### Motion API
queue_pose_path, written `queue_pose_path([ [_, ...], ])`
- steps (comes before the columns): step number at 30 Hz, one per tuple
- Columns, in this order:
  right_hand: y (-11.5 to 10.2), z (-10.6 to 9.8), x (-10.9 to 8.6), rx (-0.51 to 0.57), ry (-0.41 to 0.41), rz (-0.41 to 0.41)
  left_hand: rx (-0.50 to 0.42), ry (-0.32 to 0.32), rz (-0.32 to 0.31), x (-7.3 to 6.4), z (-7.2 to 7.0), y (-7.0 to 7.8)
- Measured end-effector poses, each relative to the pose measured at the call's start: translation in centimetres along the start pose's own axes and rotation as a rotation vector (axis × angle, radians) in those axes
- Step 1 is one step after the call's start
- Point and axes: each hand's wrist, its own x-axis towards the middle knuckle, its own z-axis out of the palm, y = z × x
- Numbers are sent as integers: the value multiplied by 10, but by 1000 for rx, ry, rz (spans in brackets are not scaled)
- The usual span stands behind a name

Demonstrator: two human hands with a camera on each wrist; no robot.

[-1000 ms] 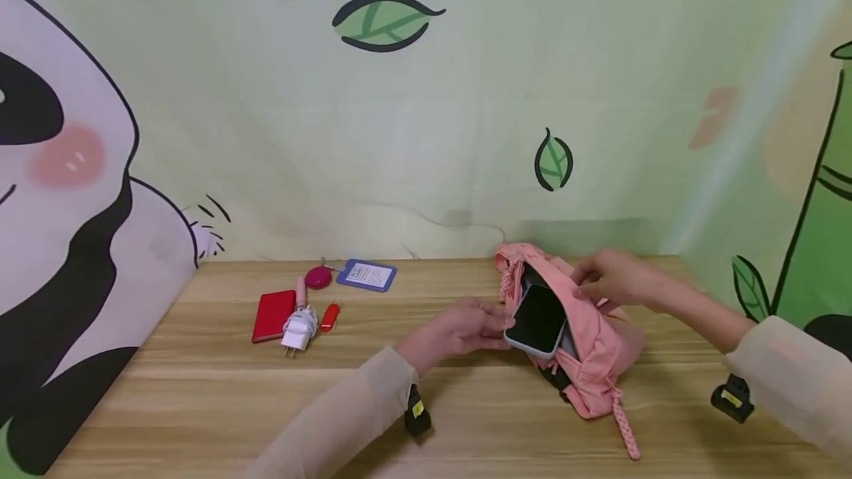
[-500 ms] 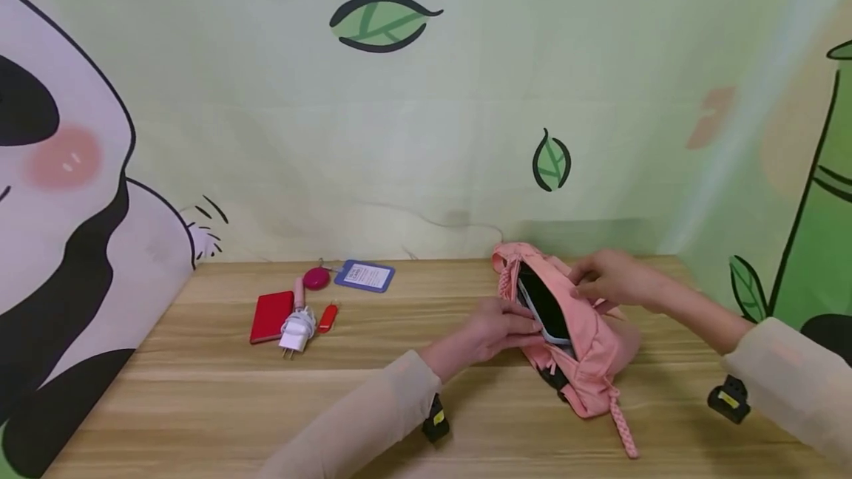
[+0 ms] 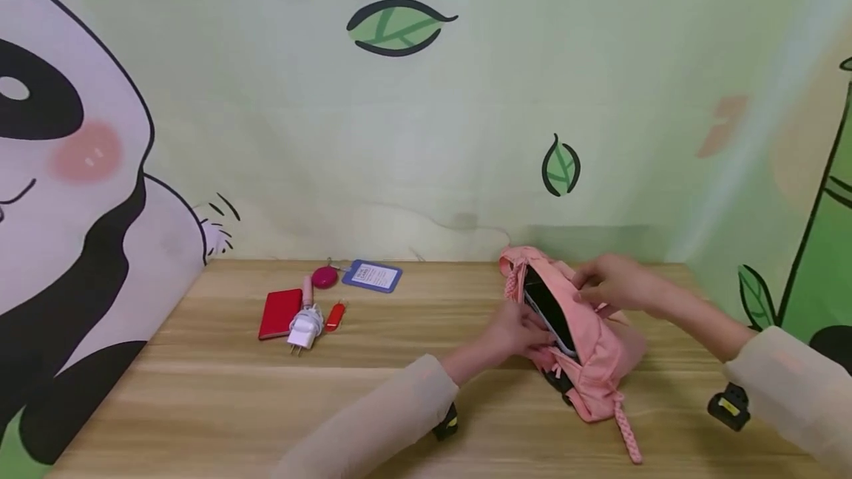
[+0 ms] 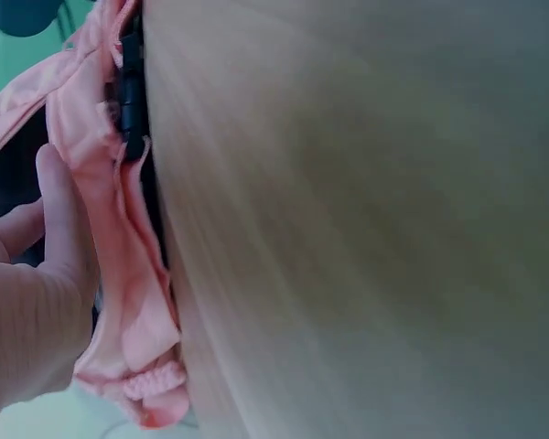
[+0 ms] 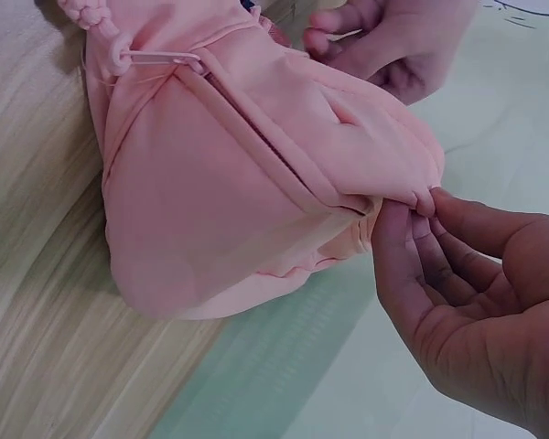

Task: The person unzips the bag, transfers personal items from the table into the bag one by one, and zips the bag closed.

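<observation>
A pink bag point(image 3: 602, 346) with braided zipper pulls and a black buckle lies at the right of the table, its mouth open. Inside the mouth is a phone point(image 3: 547, 309) with a dark screen and pale case, part of it hidden by the bag's flap. My left hand point(image 3: 511, 331) is at the near rim, thumb against the pink cloth and fingertips beside the phone's edge; whether it pinches the rim or the phone I cannot tell. On the far side, my right hand point(image 5: 494, 302) pinches the bag's cloth between thumb and fingers.
At the table's left lie a red notebook point(image 3: 280, 314), a white charger point(image 3: 305, 331) with coiled cable, and a pink tube point(image 3: 308, 290). Near them are a small red tag point(image 3: 336, 316), a magenta disc point(image 3: 325, 277) and a blue card holder point(image 3: 373, 276). A printed cloth backdrop point(image 3: 426, 131) rises behind.
The phone has slid from sticking out over the near rim to lying inside the bag's mouth. My left hand followed it rightward to the rim; my right hand keeps its grip.
</observation>
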Motion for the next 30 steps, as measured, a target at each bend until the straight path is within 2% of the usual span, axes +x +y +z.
queue_pose_path([
  [5,2,3,1,26,-23,-8,42,10,56,-12,-8,-3],
  [8,2,2,0,15,-14,-9,-23,7,7,-15,-8,0],
  [13,2,1,-3,9,-2,-8,-187,-30,-110,-15,-7,4],
  [15,3,3,-2,8,-7,-14,-218,-41,-135,-14,-7,4],
  [17,3,5,-1,10,-11,-24,-228,-43,-150,-13,-7,3],
  [21,0,9,3,-13,-16,-42,-182,-51,-145,-14,-7,1],
  [23,-1,9,4,-16,-14,-45,-134,-54,-113,-16,-10,-2],
  [26,-1,8,3,-5,-12,-43,2,-52,-21,-26,-18,-4],
  [28,-1,7,1,5,-2,-34,172,-43,65,-33,-28,-5],
  [30,-1,6,0,9,5,-28,454,-9,166,-44,-39,-3],
])
